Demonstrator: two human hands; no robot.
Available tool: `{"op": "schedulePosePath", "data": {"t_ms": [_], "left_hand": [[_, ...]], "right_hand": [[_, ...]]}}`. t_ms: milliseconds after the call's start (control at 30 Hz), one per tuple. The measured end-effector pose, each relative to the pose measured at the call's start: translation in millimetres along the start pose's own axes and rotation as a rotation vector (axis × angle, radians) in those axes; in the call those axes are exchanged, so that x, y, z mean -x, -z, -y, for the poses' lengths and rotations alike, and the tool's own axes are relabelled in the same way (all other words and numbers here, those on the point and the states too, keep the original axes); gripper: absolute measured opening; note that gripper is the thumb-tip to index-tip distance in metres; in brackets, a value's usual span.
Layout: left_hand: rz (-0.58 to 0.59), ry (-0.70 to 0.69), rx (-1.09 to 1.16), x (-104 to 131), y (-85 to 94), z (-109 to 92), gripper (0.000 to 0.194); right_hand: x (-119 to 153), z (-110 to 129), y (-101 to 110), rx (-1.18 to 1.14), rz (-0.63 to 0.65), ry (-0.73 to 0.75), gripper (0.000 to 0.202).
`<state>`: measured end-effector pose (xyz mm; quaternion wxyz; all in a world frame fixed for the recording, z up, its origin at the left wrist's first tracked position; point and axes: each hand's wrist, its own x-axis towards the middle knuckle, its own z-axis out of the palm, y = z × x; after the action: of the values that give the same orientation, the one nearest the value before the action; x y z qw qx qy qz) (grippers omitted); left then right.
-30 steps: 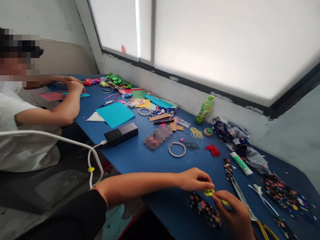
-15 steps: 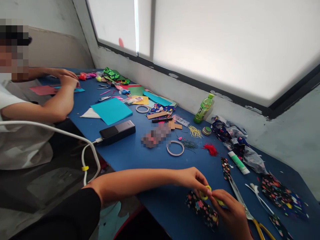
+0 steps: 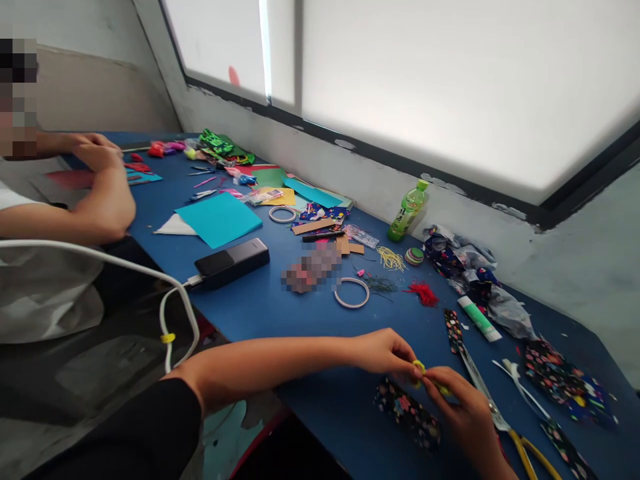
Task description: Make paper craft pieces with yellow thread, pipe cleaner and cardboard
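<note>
Your head cam's looking forward and down over the blue table [image 3: 280,320] toward the window [image 3: 450,87], catching your left hand [image 3: 383,350] and right hand [image 3: 465,407] pretty close.

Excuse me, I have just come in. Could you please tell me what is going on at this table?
A person is working with both bare hands at a blue table. The left hand and right hand pinch a small yellow piece between their fingertips, above a dark floral cloth. Yellow-handled scissors lie beside the right hand. Farther left, a co-worker's hands are close together; what they hold is unclear.
</note>
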<state>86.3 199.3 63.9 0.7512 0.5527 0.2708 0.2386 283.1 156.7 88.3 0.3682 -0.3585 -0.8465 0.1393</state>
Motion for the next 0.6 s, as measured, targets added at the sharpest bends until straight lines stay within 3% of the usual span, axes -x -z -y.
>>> {"op": "schedulePosePath", "data": {"t_ms": [167,467,600], "left_hand": [[-0.007,0.001,-0.019,-0.9,-0.6,3.3,0.058],[0.069,0.124,0.004,-1.8,0.0,2.1,0.06],[-0.021,0.095,0.013,-2.5,-1.7,5.6,0.048]], "right_hand": [[0.6,-2.2,-1.3,0.0,0.006,-0.005,0.016],[-0.9,-1.6,0.7,-0.028,0.034,0.034,0.012],[0.5,-5.3,0.4,-0.029,0.041,0.004,0.012]]}}
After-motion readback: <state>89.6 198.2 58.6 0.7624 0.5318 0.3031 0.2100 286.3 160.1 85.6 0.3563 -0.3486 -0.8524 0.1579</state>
